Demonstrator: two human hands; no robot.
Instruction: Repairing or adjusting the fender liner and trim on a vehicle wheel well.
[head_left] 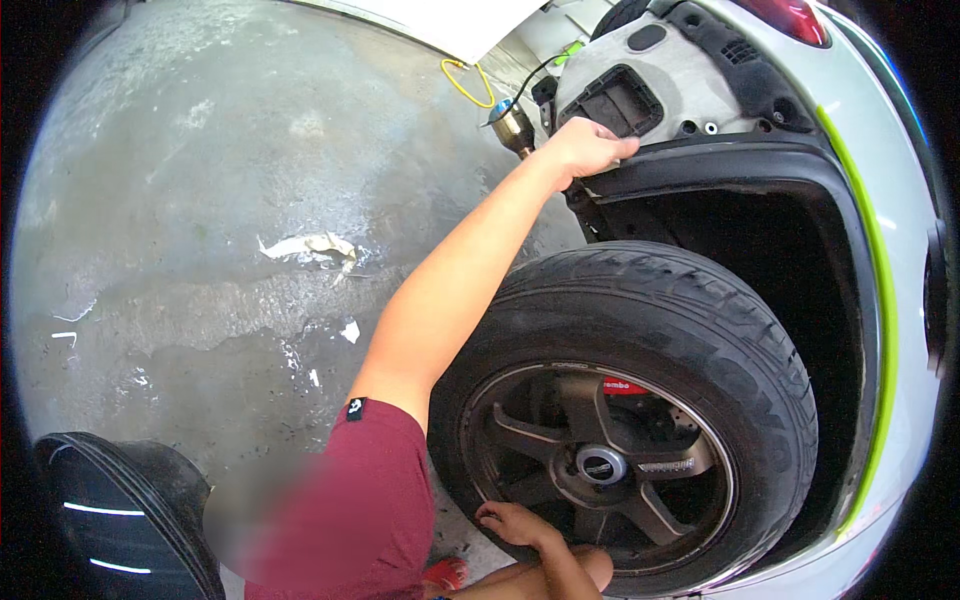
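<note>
The black wheel-arch edge (730,160) spans the top of the arch opening, above the tire (620,325) and just below the grey inner panel (705,85). Near its left end, the left hand (588,150) has its thumb and fingers bent together; whether they pinch the edge or something small, I cannot tell. Working well here probably means light, even finger pressure, with balance kept on the legs. The right hand (510,524) is low, near the bronze-grey wheel (585,405), its fingers loosely curled and no object visible in them. A bright green strip (886,300) follows the body's edge beside the arch. Lettering marks the red brake caliper (624,386), one spoke (668,466), the center cap (600,467) and the tire's sidewall; the maroon sleeve (390,490) carries a small dark tag (355,409) with a pale emblem
</note>
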